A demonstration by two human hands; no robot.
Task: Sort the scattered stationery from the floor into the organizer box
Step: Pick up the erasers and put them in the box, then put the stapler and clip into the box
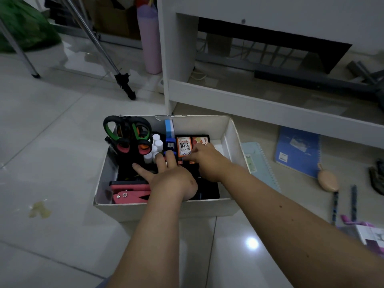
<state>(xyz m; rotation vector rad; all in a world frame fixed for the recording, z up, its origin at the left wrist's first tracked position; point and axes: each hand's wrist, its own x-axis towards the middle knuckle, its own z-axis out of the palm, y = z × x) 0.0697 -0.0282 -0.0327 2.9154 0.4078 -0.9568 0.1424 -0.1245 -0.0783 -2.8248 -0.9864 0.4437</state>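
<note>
A: Inside the white cardboard organizer box (pixel 232 129), my right hand (pixel 204 161) pinches the small orange ink-refill carton (pixel 184 146); left hand (pixel 166 173) rests flat, fingers spread.

B: Seat it upright, I judge, beside the red carton (pixel 200 140).

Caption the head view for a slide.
Both hands, left and right, reach into the white box beside scissors; notebooks remain on the floor.

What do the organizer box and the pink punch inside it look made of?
Organizer box: likely matte white cardboard; thin walls, a torn, ragged far rim. Pink punch: probably painted metal; flat pressed body with shiny rivets, though plastic can't be ruled out.
</note>
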